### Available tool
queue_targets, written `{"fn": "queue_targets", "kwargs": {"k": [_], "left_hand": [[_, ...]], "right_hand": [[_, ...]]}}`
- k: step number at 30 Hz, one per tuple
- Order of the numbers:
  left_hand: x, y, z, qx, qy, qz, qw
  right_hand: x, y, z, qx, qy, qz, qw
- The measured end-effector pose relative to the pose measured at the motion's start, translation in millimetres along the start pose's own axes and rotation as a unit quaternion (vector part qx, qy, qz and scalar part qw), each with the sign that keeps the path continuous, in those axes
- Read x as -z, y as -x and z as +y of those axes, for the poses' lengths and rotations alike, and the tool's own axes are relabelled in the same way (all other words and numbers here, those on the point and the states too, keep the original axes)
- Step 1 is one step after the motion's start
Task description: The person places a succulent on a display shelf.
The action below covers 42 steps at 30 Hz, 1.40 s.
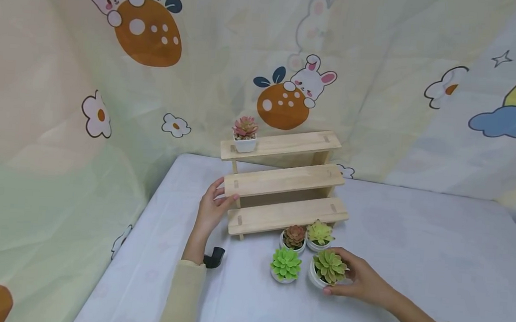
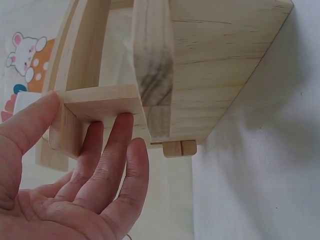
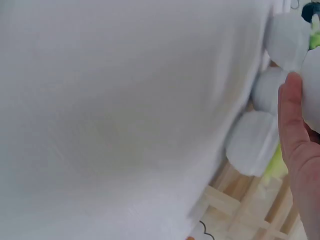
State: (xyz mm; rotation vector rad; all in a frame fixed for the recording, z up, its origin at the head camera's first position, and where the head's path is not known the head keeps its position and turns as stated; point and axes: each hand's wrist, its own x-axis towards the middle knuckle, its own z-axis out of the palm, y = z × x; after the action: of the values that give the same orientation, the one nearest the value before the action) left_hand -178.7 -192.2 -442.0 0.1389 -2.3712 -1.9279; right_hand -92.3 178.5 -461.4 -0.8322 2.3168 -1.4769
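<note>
In the head view, a three-tier wooden stand (image 1: 285, 180) is at the centre of the frame, on a counter (image 1: 436, 243) spread with white cloth. The left hand (image 1: 212, 207), left of centre, grips the left end of the stand's middle board, its thumb at the front edge. On the top board, toward its left end, a pink succulent (image 1: 245, 134) sits upright in a square white pot. Below centre, the right hand (image 1: 359, 278) holds the round white pot of a green rosette succulent (image 1: 329, 268) between thumb and fingers. Just left of it is a bright green succulent (image 1: 285, 264); above these, near the front of the lowest board, are a reddish-brown succulent (image 1: 294, 237) and a yellow-green succulent (image 1: 320, 233). A cartoon-rabbit backdrop (image 1: 374, 44) fills the upper frame.

In the left wrist view, the stand fills the top and centre, seen from its side. The thumb, at left, touches a board's edge while the other fingers reach under it. The square white pot shows partly at the far left.

In the right wrist view, the right hand, at the right edge, has its fingers against a white pot cut off by the frame. Three more white pots line up beside it, and part of the stand shows blurred at lower right.
</note>
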Motion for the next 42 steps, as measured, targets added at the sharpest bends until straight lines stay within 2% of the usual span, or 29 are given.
{"fn": "queue_targets", "kwargs": {"k": [10,19,29,35,42], "left_hand": [[-1.2,0.3,-0.9,-0.005,0.001,0.001,1.0],[1.6,1.1,1.5,-0.008,0.008,0.002,0.9999],[0.2,1.5,-1.8,-0.007,0.008,0.008,0.9999],[-0.1,1.0,-2.6,-0.01,0.014,0.008,0.9998],[0.5,1.7,-1.1,-0.016,0.01,0.009,0.9998]], "right_hand": [[7.7,-7.8,-16.5,0.037,0.007,0.059,0.9976],[8.4,-30.3,-29.0,0.075,0.006,0.081,0.9938],[25.0,-54.8,-45.7,0.115,0.008,0.109,0.9873],[36.3,-69.0,-62.4,0.111,0.015,0.157,0.9813],[49.6,-83.7,-74.7,0.085,0.025,0.194,0.977]]}}
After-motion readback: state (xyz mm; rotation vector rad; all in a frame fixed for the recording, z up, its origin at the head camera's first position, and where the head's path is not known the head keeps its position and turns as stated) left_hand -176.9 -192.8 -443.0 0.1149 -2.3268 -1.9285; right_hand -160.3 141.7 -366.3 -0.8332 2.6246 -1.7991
